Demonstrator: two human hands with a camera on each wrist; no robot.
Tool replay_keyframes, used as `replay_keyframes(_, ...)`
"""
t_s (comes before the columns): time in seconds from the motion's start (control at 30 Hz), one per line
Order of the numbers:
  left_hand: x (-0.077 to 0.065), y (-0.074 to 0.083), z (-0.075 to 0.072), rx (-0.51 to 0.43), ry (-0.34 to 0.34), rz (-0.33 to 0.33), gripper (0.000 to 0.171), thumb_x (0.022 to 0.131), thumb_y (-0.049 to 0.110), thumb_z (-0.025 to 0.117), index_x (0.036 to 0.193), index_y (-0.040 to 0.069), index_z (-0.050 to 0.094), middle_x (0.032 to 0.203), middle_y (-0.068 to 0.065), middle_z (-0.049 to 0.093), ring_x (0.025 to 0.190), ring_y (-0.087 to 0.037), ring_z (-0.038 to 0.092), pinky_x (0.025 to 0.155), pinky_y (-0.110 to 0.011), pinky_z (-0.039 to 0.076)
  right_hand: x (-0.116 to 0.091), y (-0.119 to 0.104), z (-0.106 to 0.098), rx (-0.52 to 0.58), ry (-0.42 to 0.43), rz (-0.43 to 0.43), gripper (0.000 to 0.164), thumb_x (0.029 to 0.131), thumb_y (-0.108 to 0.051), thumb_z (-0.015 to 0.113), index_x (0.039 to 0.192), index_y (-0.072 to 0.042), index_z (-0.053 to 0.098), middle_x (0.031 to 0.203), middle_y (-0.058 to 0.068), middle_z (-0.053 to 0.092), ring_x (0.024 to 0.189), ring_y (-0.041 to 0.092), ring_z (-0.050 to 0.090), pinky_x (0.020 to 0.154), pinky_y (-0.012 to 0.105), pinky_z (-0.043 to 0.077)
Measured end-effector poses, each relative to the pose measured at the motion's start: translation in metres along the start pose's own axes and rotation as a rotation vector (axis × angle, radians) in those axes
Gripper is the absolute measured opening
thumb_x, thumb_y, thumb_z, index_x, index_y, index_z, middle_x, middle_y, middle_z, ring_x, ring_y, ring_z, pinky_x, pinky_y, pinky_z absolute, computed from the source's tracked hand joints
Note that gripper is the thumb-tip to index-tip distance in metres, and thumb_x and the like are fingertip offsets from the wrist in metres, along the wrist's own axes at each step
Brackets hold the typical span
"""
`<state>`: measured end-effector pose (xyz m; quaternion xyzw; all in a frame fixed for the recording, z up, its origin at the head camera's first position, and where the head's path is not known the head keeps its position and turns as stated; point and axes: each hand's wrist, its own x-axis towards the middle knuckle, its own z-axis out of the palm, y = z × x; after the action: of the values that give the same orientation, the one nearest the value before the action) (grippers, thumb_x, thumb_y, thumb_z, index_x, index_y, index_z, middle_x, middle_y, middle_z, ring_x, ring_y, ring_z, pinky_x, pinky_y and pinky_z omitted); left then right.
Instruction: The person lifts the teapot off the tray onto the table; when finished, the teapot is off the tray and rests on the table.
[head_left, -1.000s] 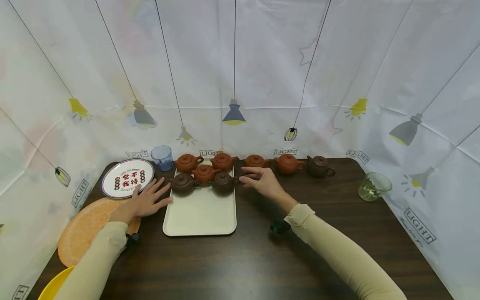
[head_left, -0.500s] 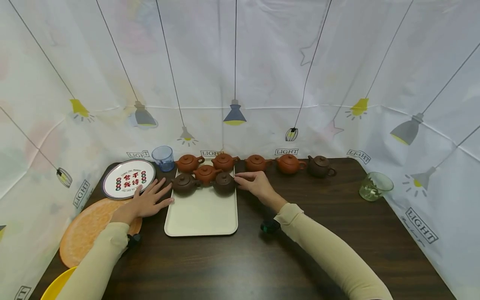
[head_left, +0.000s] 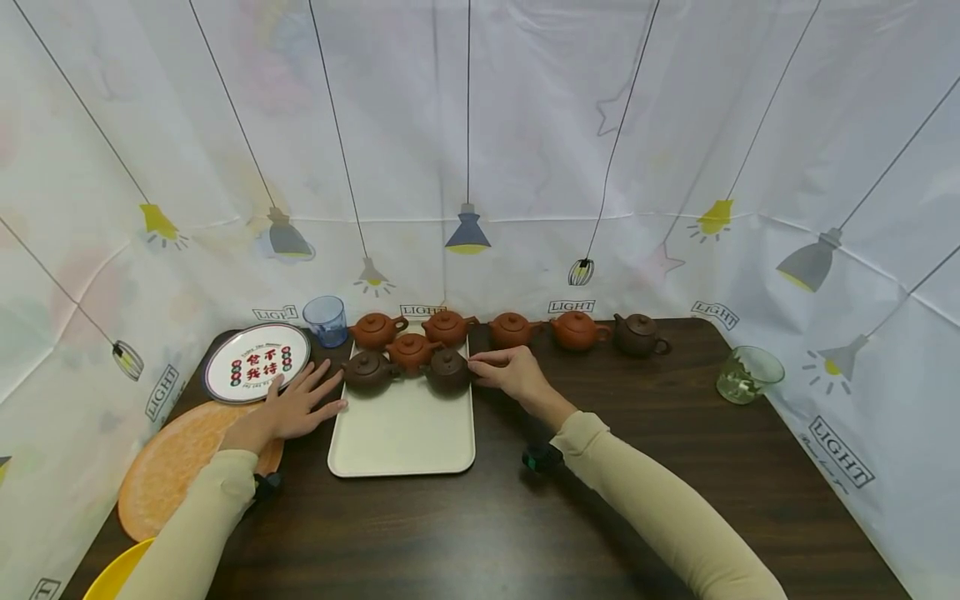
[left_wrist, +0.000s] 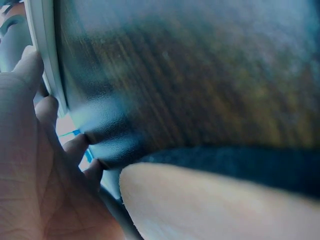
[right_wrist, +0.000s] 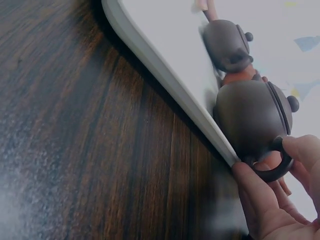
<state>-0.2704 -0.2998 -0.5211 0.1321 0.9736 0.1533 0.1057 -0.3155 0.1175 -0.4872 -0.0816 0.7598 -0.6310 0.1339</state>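
Observation:
A cream tray [head_left: 402, 433] bears two dark brown teapots and several reddish-brown ones at its far end. My right hand [head_left: 517, 379] holds the right-hand dark teapot [head_left: 447, 371] by its handle [right_wrist: 280, 172], thumb on top and fingers beneath, beside the tray's rim. The teapot sits upright on the tray. My left hand [head_left: 288, 410] is spread with straight fingers along the tray's left edge, its thumb [left_wrist: 31, 60] right at the rim. Near its fingertips stands the other dark teapot [head_left: 367, 371]. In the left wrist view the palm hides part of the tray.
To the right of the tray, two reddish teapots [head_left: 576, 331] and a dark one [head_left: 637, 335] line the back edge. A green glass [head_left: 748, 375] stands far right. At left are a blue glass [head_left: 326, 321], a white plate [head_left: 257, 362], an orange round mat [head_left: 176, 458] and a yellow bowl [head_left: 112, 575].
My right hand has come down and slightly left onto the dark teapot's handle, and has since stayed there. The left hand has kept its place beside the tray.

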Motion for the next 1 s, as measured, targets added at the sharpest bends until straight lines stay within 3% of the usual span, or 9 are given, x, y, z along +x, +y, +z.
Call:
replay_keyframes(0.3, -0.002, 0.002, 0.001, -0.013, 0.0, 0.002, 0.088, 0.105, 0.077, 0.038, 0.171, 0.019, 0.029, 0.181, -0.017, 0.012, 0.167, -0.047, 0.007, 0.124, -0.08, -0.009, -0.007, 0.0, -0.009, 0.017, -0.032, -0.022, 0.03, 0.1, -0.014, 0.078, 0.126, 0.002, 0.078, 0.13, 0.024, 0.076, 0.111, 0.044, 0.077, 0.103, 0.048, 0.06)
replay_keyframes(0.63, -0.001, 0.002, -0.001, -0.009, -0.003, 0.005, 0.086, 0.106, 0.075, 0.038, 0.171, 0.02, 0.029, 0.182, -0.017, 0.011, 0.168, -0.047, 0.007, 0.125, -0.08, -0.009, -0.02, -0.009, -0.053, -0.048, 0.005, -0.042, 0.038, 0.103, -0.021, 0.075, 0.135, 0.0, 0.074, 0.145, 0.023, 0.068, 0.115, 0.039, 0.077, 0.105, 0.047, 0.06)
replay_keyframes(0.83, -0.001, 0.0, -0.002, -0.004, 0.004, 0.011, 0.087, 0.104, 0.078, 0.038, 0.171, 0.022, 0.03, 0.182, -0.015, 0.014, 0.168, -0.046, 0.009, 0.124, -0.08, -0.006, -0.028, 0.001, -0.072, -0.091, 0.028, -0.008, 0.037, 0.106, -0.023, 0.072, 0.137, -0.003, 0.073, 0.147, 0.021, 0.067, 0.117, 0.033, 0.078, 0.111, 0.05, 0.055)
replay_keyframes(1.0, 0.0, 0.0, 0.0, -0.002, 0.001, 0.004, 0.087, 0.105, 0.076, 0.038, 0.171, 0.02, 0.029, 0.182, -0.016, 0.012, 0.167, -0.047, 0.008, 0.124, -0.08, -0.008, -0.023, 0.014, -0.077, -0.069, 0.07, 0.008, 0.033, 0.105, -0.02, 0.072, 0.133, -0.003, 0.076, 0.14, 0.02, 0.072, 0.116, 0.034, 0.078, 0.106, 0.045, 0.059)
